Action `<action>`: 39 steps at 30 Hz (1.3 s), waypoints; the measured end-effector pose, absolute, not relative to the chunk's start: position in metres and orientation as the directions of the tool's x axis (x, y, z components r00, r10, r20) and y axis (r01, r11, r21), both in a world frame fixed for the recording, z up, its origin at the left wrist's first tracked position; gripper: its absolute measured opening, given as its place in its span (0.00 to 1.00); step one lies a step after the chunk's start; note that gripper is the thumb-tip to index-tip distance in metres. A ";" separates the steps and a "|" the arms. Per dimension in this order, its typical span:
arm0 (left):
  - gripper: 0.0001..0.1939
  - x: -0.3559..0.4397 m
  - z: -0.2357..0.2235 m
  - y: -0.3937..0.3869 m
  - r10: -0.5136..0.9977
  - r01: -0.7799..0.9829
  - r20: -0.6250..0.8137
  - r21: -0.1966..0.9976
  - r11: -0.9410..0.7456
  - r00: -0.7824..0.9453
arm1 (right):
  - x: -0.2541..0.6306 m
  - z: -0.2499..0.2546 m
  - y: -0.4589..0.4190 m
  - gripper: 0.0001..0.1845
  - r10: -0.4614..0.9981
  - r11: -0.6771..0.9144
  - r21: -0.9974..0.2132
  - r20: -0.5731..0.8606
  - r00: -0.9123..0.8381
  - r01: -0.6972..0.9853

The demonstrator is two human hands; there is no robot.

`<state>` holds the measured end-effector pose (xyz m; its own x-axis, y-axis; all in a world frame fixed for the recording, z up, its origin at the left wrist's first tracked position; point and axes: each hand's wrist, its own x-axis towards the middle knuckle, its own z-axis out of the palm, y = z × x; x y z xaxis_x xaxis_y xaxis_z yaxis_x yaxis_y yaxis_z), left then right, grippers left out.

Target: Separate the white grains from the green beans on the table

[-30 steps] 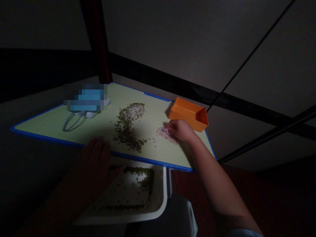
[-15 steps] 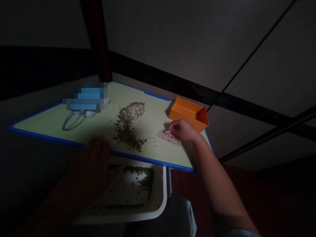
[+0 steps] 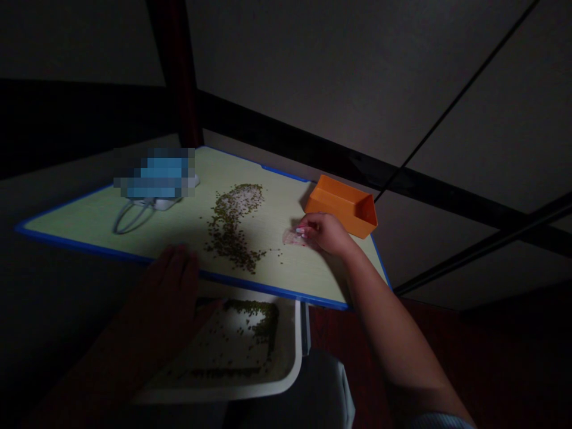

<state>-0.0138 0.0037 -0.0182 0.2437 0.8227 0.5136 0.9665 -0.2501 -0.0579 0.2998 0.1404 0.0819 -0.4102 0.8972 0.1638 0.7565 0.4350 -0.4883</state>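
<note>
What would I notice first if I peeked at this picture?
Probably the bright orange box at the far right corner of the lit, blue-edged table, with the right hand just in front of it touching a small pale patch. Next, the trail of green beans across the middle of the table, and more beans in the white tray below its near edge.

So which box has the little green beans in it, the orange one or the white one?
The white tray below the table's near edge, by the left hand; dark green beans lie on its floor. The orange box, beside the right hand, shows none.
</note>
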 end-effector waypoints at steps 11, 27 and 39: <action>0.45 -0.013 -0.016 0.003 0.833 0.966 0.493 -0.070 -0.249 0.250 | 0.305 0.090 0.135 0.06 0.898 0.391 -0.618 0.094 -0.430 0.682; 0.46 -0.013 -0.016 0.004 0.835 0.964 0.486 -0.072 -0.258 0.260 | 0.299 0.089 0.130 0.06 0.871 0.366 -0.700 0.026 -0.490 0.614; 0.46 -0.014 -0.019 0.004 0.837 0.965 0.485 -0.066 -0.256 0.255 | 0.297 0.088 0.128 0.05 0.866 0.365 -0.703 0.015 -0.501 0.611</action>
<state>-0.0137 0.0036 -0.0185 0.2547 0.8367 0.4849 0.9646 -0.2556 -0.0657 0.2969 0.1277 0.0878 -0.5007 0.8655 0.0148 0.6107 0.3653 -0.7026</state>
